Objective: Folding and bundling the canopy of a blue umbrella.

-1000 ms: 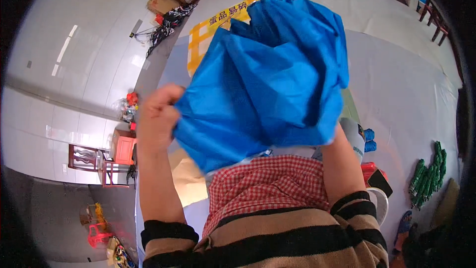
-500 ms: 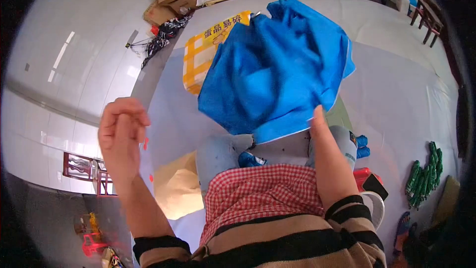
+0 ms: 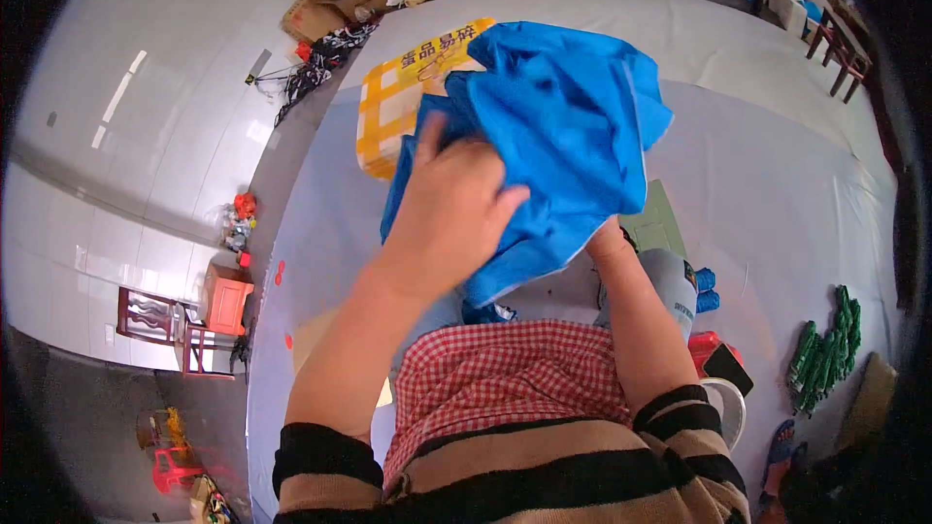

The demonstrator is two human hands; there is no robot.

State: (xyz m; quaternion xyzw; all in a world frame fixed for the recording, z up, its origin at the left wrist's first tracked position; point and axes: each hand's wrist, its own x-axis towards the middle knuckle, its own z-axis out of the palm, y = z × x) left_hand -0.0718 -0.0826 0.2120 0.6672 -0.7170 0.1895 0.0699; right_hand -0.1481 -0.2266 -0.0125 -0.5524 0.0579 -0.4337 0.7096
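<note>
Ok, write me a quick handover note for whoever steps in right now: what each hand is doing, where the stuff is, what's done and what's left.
Left hand: pressed on the near side of the blue cloth, fingers gripping it.
Right hand: mostly hidden under the cloth's lower edge, only the wrist shows; grip cannot be confirmed.
Blue cloth: bunched and held up over the white-covered table, not flat, partly covering a yellow checked bag.
On the right of the table: green bundles.
Done: cloth gathered in both hands.
Left: it is still crumpled, with no neat fold visible.
</note>
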